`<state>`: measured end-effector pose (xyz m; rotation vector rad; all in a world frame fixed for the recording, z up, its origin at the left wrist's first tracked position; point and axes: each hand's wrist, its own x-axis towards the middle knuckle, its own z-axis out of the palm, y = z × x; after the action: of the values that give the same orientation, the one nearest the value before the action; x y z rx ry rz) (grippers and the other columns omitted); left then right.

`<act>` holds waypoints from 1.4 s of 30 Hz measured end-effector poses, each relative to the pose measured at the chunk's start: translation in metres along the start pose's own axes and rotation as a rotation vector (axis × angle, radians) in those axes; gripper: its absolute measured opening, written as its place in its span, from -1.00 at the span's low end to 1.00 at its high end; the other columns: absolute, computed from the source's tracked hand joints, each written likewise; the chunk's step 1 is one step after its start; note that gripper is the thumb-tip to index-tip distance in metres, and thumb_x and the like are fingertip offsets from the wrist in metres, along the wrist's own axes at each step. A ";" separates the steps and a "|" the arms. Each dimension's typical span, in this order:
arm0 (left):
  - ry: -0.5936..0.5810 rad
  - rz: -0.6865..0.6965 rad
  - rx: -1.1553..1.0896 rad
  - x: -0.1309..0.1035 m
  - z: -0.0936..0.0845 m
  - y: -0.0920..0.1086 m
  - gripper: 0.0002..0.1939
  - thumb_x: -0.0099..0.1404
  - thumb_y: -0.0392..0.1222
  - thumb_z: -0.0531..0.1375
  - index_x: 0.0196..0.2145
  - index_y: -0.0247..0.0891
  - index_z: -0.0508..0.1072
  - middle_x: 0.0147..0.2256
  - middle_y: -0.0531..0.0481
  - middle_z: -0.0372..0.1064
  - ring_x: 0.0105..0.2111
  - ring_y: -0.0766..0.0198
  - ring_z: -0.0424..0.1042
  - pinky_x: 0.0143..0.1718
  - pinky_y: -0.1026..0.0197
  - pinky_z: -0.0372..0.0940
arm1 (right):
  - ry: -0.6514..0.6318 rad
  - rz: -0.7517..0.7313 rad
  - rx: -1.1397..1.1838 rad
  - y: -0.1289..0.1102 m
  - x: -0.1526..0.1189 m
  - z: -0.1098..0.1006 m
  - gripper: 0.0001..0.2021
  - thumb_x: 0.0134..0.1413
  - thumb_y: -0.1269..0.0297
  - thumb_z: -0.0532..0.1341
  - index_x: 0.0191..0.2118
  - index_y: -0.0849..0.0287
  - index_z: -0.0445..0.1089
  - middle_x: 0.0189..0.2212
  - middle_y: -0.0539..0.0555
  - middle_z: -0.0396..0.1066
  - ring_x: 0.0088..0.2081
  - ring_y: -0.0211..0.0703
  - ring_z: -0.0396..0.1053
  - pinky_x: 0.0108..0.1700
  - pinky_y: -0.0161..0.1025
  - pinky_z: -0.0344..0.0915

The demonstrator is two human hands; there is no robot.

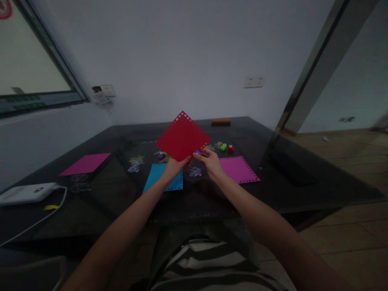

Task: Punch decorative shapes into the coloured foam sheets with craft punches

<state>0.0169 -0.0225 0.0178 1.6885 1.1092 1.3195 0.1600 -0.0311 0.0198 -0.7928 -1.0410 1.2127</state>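
Raised over the table is a red paper sheet (pixel 183 137), turned cornerwise, with small cut-out shapes lining its visible edges. My left hand (pixel 176 165) grips its lower edge. A small purple craft punch (pixel 197 152) sits in the closed fingers of my right hand (pixel 209 159), at the sheet's lower right edge; whether its jaws are around the paper I cannot tell. Below lie a blue sheet (pixel 177 184) and a pink sheet (pixel 239 169), both with punched borders. Between them is a heap of tiny coloured cut-outs (pixel 195 172).
Green (pixel 223 147) and red (pixel 230 148) punches stand behind; another purple punch (pixel 161 155) is at left. A second cut-out heap (pixel 133 167), a magenta sheet (pixel 85 164), glasses (pixel 80 184) and a white corded device (pixel 28 193) lie left. A dark flat object (pixel 291 167) lies right.
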 end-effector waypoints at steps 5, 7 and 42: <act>-0.007 -0.001 0.007 0.001 0.000 -0.001 -0.71 0.09 -0.03 0.20 -0.30 -0.29 0.41 -0.41 -0.15 0.48 -0.46 0.12 0.47 -0.42 0.12 0.39 | -0.009 -0.024 0.025 0.000 0.000 0.000 -0.67 -0.41 0.21 0.43 -0.39 0.12 0.42 -0.35 0.06 0.49 -0.19 -0.05 0.42 -0.16 -0.11 0.35; -0.010 0.008 0.017 0.001 0.000 -0.002 -0.72 0.10 -0.02 0.19 -0.30 -0.28 0.41 -0.43 -0.13 0.48 -0.48 0.14 0.46 -0.42 0.14 0.39 | -0.003 -0.023 0.018 0.000 0.000 0.000 -0.68 -0.41 0.22 0.42 -0.39 0.12 0.42 -0.35 0.06 0.49 -0.18 -0.06 0.42 -0.14 -0.11 0.34; 0.075 0.083 0.053 0.003 -0.001 -0.010 -0.67 0.11 0.02 0.20 -0.32 -0.31 0.44 -0.41 -0.16 0.50 -0.44 0.13 0.48 -0.39 0.16 0.36 | -0.054 -0.020 0.021 0.003 0.005 -0.001 -0.59 -0.40 0.23 0.43 -0.28 0.18 0.44 -0.27 0.07 0.48 -0.23 -0.16 0.41 -0.06 -0.13 0.30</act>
<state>0.0140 -0.0160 0.0106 1.7532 1.1371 1.4270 0.1602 -0.0255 0.0174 -0.7351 -1.0765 1.2318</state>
